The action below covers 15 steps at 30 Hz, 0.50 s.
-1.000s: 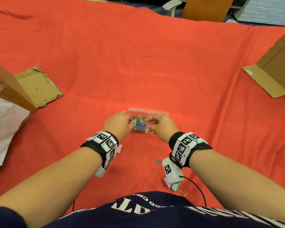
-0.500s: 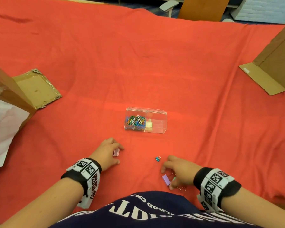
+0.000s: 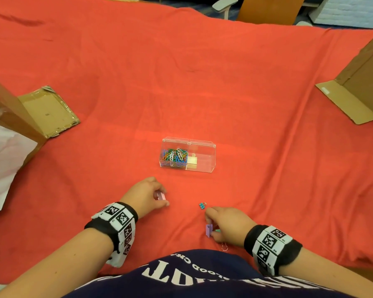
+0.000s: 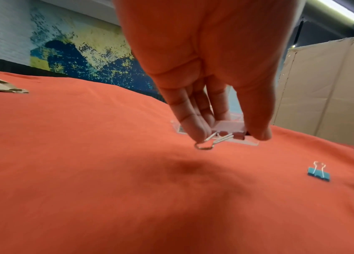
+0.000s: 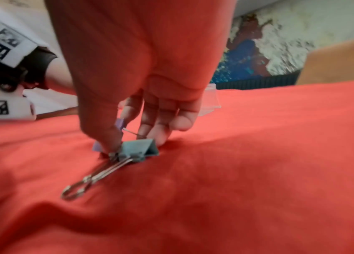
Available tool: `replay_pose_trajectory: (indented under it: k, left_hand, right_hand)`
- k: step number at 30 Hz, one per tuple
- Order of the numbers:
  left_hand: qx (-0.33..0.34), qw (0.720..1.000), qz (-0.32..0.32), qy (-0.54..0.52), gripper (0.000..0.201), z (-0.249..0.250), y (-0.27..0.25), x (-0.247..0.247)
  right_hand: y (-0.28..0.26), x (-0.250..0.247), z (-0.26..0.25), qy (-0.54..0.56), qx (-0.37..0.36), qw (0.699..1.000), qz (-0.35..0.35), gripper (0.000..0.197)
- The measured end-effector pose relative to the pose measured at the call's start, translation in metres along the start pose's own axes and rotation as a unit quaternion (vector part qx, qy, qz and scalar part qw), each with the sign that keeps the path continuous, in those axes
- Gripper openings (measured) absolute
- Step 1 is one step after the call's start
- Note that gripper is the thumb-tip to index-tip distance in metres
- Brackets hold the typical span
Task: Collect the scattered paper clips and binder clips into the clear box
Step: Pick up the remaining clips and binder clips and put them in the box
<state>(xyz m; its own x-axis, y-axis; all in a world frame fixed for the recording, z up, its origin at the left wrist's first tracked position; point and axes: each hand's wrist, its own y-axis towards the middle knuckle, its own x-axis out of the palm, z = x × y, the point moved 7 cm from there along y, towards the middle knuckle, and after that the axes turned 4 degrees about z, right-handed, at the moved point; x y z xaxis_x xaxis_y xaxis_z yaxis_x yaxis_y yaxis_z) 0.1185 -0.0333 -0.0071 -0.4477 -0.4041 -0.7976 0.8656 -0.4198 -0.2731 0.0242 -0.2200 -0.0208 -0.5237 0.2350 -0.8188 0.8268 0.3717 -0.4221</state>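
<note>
The clear box (image 3: 202,166) stands on the red cloth, with several coloured paper clips (image 3: 174,157) in its left compartment and a pale clip (image 3: 192,161) in its right one. Nearer to me, my left hand (image 3: 164,197) pinches a pink binder clip (image 3: 160,195) between thumb and fingers; the left wrist view shows that hand (image 4: 230,135) holding the clip (image 4: 228,128) just above the cloth. My right hand (image 3: 210,222) grips a purple binder clip (image 3: 208,230) and a green binder clip (image 5: 141,149) lying against the cloth. A small teal binder clip (image 3: 202,205) lies loose between the hands.
Cardboard boxes stand at the left (image 3: 41,108) and right (image 3: 353,93) edges of the red cloth (image 3: 202,82). Crumpled white paper (image 3: 2,160) lies at the far left. A chair (image 3: 269,9) stands beyond the far edge.
Both hands have left the clear box and come back toward my body. The left has taken hold of the pink clip; the right has closed on the purple and green clips.
</note>
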Motion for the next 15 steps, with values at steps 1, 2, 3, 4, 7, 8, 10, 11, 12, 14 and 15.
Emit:
replay_pose_trajectory:
  k: [1,2,3,4,7,8,10,11,12,14,15]
  left_hand:
    - [0.006,1.000,0.013,-0.005,0.033,0.007,0.003,-0.003]
    - [0.013,0.999,0.026,-0.014,0.033,0.014,0.006,-0.006]
    - [0.022,0.999,0.038,-0.027,0.031,0.022,0.010,-0.010]
    - [0.032,0.997,0.052,-0.041,0.030,0.030,0.015,-0.015]
    - [0.062,0.991,0.096,-0.072,0.029,0.054,0.029,-0.029]
    - [0.074,0.988,0.113,-0.077,0.030,0.062,0.034,-0.034]
    - [0.092,0.983,0.139,-0.074,0.032,0.076,0.045,-0.043]
    - [0.097,0.982,0.144,-0.072,0.032,0.082,0.051,-0.045]
    - [0.098,0.983,0.141,-0.067,0.033,0.087,0.058,-0.046]
    - [0.097,0.986,0.131,-0.046,0.033,0.093,0.070,-0.043]
    - [0.096,0.987,0.124,-0.033,0.033,0.096,0.075,-0.040]
  right_hand:
    - [0.001,-0.002,0.002,0.029,0.012,0.999,0.003,0.016]
    - [0.002,-0.006,0.005,0.070,0.029,0.997,0.006,0.014]
    - [0.004,-0.012,0.009,0.115,0.047,0.992,0.016,0.016]
    - [0.008,-0.019,0.013,0.154,0.061,0.986,0.036,0.020]
    - [0.021,-0.055,0.026,0.217,0.085,0.963,0.135,0.019]
    - [0.027,-0.069,0.030,0.229,0.090,0.953,0.176,0.019]
    - [0.037,-0.094,0.040,0.260,0.111,0.925,0.253,0.016]
    - [0.043,-0.103,0.044,0.282,0.125,0.908,0.283,0.014]
    - [0.048,-0.110,0.048,0.307,0.138,0.892,0.303,0.013]
    - [0.058,-0.117,0.053,0.346,0.161,0.869,0.315,0.013]
    - [0.062,-0.118,0.055,0.351,0.170,0.866,0.314,0.013]
